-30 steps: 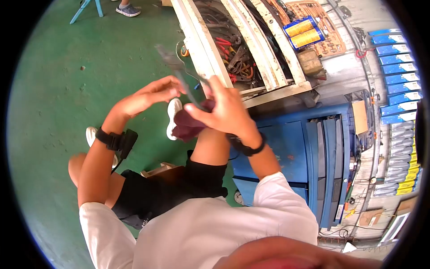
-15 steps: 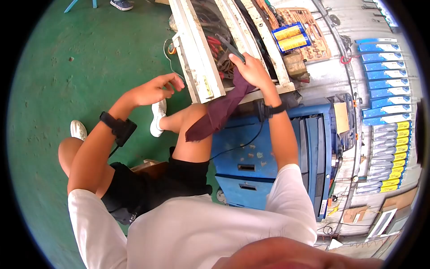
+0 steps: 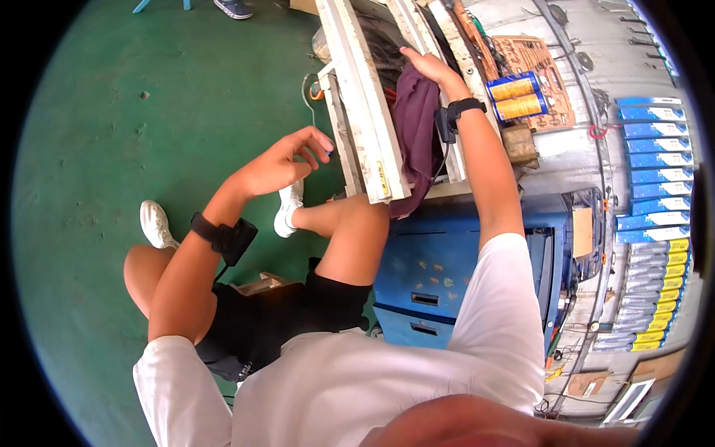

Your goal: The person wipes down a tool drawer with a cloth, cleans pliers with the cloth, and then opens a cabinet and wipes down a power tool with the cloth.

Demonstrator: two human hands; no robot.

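Observation:
My right hand [image 3: 430,67] is over the open drawer of the white metal frame, its fingers partly hidden. A maroon cloth [image 3: 417,119] hangs from beneath its palm, across the drawer and down to the frame's near edge beside my knee. The grey tool cannot be seen. Over the green floor, left of the frame, my left hand [image 3: 287,160] holds nothing; its fingers are loosely bent and apart.
Two blue and yellow cans [image 3: 515,97] stand beside an orange-brown socket tray [image 3: 540,59]. A blue cabinet [image 3: 424,272] is right of my knee. Blue packets [image 3: 655,160] line the far right. Another person's shoe [image 3: 234,8] shows at the top.
My right hand has reached farther into the drawer with the cloth, which has moved off my knee into the drawer opening. The grey tool has gone out of sight. My left hand stays bent over the floor.

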